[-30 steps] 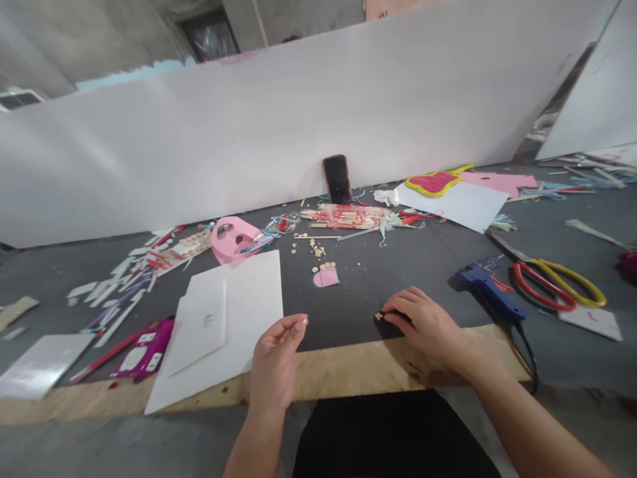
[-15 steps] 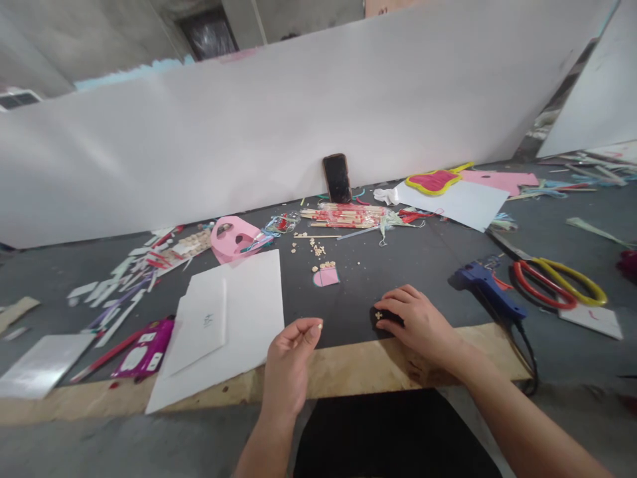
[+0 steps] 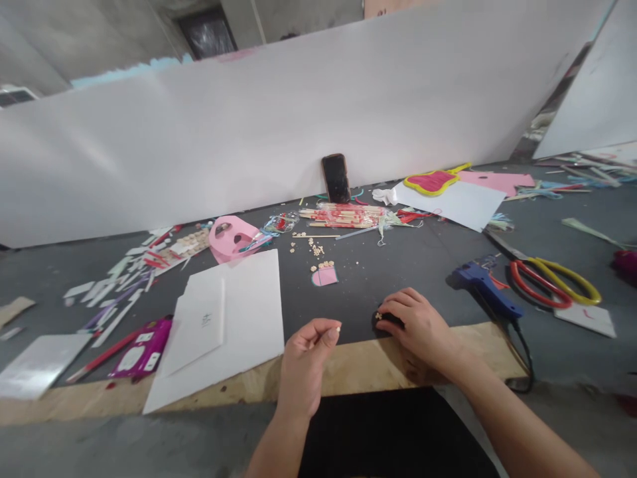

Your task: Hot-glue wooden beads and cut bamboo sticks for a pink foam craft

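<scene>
Since the earlier frames, the left hand has slid toward three o'clock, closing in on the right hand, which has kept nearly the same spot. Thumb and forefinger of the left grip meet on a small pale bit; a gap remains between it and the dark piece. That dark piece is clamped in the right grip, between thumb and fingers at the hand's nine o'clock, with a pale flower shape on its face. Whether it touches the worktop I cannot tell.

From the dark piece, a pink piece lies flat at ten o'clock, small flower shapes along its far edge. Loose pale pieces are scattered beyond, between eleven and twelve. Farther out, at the pink piece's twelve o'clock, come a wrapped bundle of sticks and a phone leaning on the white board.

At the right hand's two o'clock lies a blue glue gun, with scissors just past it. White sheets lie between the left hand's nine and ten.
</scene>
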The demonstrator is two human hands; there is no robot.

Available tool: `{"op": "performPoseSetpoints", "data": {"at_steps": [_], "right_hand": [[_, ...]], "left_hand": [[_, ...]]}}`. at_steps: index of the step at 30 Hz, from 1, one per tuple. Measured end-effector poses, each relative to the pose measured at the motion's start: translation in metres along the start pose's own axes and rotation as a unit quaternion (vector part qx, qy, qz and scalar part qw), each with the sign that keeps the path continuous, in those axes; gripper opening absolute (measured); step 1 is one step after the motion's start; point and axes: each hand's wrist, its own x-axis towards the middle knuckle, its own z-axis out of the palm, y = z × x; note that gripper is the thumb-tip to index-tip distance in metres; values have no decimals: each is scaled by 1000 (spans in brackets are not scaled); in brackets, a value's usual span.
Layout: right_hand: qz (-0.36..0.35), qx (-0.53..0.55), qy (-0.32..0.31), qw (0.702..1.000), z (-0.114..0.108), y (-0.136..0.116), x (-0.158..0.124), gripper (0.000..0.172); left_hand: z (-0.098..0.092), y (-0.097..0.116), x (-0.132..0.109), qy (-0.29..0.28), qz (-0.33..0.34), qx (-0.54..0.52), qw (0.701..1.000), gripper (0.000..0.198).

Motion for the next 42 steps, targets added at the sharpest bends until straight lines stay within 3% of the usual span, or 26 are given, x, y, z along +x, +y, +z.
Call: {"op": "performPoseSetpoints", "data": {"at_steps": [8,15,19,24,28,42], "right_hand": [[-26,9,-23,999,-6,6,2,22],[-42,35,-41,998,-9,8,8,9],[-37,53,-15,998,-11,1,4,7],[-58,104,68,991,-21,-26,-5,9],[-76,69,105,989,-31,-46,-9,12],[-97,-5,129,987,-37,-58,-10,13]], "left_hand": [[-3,-3,0,-3,-1,13,1000,21],[2,-4,-2,-18,2,21,1000,18],[8,-3,-4,-28,-2,16,999,17],[22,-1,-7,-58,18,15,998,13],[29,0,-9,-77,30,-7,997,9],[42,5,-17,-84,-52,-144,985,16]]}}
